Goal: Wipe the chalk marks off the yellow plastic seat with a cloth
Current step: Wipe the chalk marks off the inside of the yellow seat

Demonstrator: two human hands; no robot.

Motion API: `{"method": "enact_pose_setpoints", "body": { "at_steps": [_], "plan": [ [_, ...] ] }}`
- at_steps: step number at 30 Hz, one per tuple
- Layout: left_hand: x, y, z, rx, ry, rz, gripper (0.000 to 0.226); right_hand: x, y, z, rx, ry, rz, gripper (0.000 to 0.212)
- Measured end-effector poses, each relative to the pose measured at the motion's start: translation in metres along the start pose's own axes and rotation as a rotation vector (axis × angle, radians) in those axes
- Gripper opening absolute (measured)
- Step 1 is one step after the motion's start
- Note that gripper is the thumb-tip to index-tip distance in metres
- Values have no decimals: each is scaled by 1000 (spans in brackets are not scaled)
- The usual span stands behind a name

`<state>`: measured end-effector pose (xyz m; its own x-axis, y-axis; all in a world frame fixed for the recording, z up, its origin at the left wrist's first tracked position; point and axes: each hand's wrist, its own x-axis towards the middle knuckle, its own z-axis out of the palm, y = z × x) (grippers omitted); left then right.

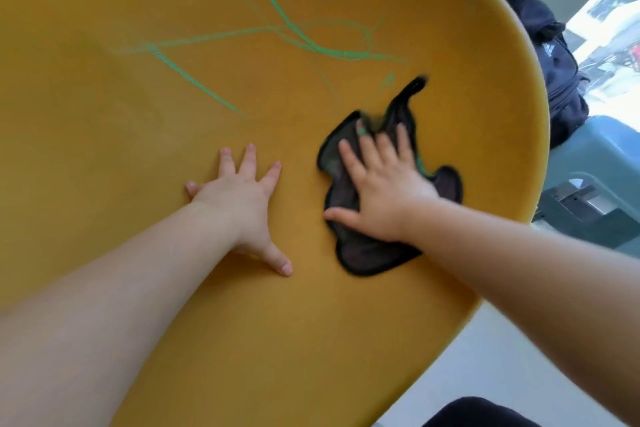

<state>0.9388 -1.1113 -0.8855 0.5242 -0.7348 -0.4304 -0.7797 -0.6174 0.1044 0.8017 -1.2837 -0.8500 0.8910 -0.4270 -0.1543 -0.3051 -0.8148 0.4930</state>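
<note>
Two hands lie flat on the seat [138, 121]. The right hand [377, 194] presses the cloth [363, 255] down with straight fingers, palm on its middle, and grips nothing. The left hand [239, 204] rests just left of the cloth, fingers spread on bare plastic, holding nothing and seemingly bracing.

The cloth is dark and crumpled, with a green smear by the fingertips. Its far tip is blurred, so I take this for the middle of a wiping stroke.

Green chalk marks [341, 53] run beyond the cloth and off to its far left, and the faintest strokes sit just past its far tip. Plastic nearer than the cloth shows no green, so I judge much is left to wipe.

The next move calls for pushing the cloth away across the thick line beyond it, under firm flat pressure, then sweeping left along the long strokes. A backpack [554, 55] stands right of the cloth, off the seat.
</note>
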Motion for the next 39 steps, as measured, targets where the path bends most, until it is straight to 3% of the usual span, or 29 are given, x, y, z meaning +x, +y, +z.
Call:
{"method": "enact_pose_setpoints", "body": {
  "at_steps": [4,9,14,20,24,29,32,39],
  "plan": [
    [1,-1,-2,38,24,38,171,-27,0,2,-15,-87,-160,118],
    [1,-4,2,88,40,55,170,-11,85,-45,-221,127,-65,152],
    [1,-5,2,104,35,60,169,-1,73,-43,-264,95,-72,150],
    [2,-5,1,115,36,56,169,-6,13,-3,50,-14,-118,132],
    [2,-7,5,99,54,59,168,-25,12,8,34,-78,-192,129],
    [2,-7,6,88,31,62,167,12,119,-59,-338,222,79,135],
    [2,-6,5,90,35,65,167,39,124,-81,-447,255,220,141],
    [0,-7,6,96,52,69,163,57,7,-8,26,175,66,129]
  ]
}}
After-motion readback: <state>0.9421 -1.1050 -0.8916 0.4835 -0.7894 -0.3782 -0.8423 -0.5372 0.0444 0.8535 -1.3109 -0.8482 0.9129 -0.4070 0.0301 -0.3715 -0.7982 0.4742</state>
